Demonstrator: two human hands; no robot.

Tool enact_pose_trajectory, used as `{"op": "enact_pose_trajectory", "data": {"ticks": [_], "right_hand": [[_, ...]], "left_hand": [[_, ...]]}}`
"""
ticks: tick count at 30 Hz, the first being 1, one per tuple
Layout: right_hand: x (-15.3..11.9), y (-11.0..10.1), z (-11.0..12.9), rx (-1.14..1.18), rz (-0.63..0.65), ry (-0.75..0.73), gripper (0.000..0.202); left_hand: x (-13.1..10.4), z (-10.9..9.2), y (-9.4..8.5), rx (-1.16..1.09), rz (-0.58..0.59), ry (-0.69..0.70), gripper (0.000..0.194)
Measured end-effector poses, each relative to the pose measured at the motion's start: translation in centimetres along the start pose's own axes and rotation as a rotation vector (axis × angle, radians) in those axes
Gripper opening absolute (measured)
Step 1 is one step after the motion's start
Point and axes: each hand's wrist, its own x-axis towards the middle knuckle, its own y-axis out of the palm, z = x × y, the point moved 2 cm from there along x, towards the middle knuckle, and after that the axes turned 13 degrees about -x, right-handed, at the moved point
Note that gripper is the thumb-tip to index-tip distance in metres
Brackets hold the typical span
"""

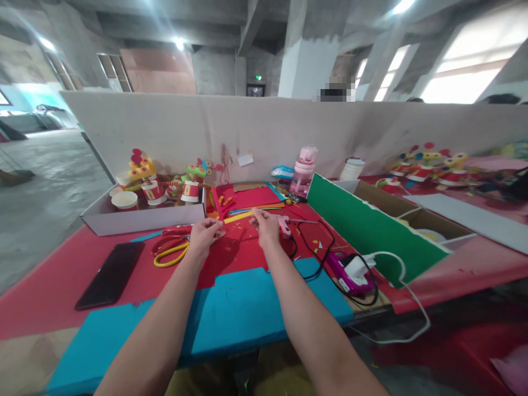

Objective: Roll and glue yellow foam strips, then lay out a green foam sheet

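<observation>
My left hand is closed in a pinch at the middle of the red table covering, at the left end of a yellow strip. My right hand pinches the strip's right end, so it spans between both hands. Yellow-handled scissors and a red-handled pair lie just left of my left hand. A pink glue gun rests beside my right hand. Beyond the hands lie several thin coloured strips and a red sheet.
Left, a box holds paper cups and figures; a black phone lies nearer. Right are a green-sided box, a purple power strip and loose cables. A pink bottle stands by the partition.
</observation>
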Motion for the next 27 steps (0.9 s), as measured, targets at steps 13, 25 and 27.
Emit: {"op": "enact_pose_trajectory", "data": {"ticks": [13, 25, 27], "right_hand": [[-3.2, 3.4, -2.5, 0.086, 0.473, 0.255, 0.023], [-3.3, 3.3, -2.5, 0.127, 0.451, 0.259, 0.025], [-3.4, 3.3, -2.5, 0.104, 0.471, 0.248, 0.028]], "left_hand": [[-0.6, 0.3, 0.8, -0.161, 0.155, -0.119, 0.025], [-0.1, 0.6, 0.4, -0.076, 0.114, -0.048, 0.022], [-0.1, 0.6, 0.5, -0.06, 0.094, -0.041, 0.021]]}}
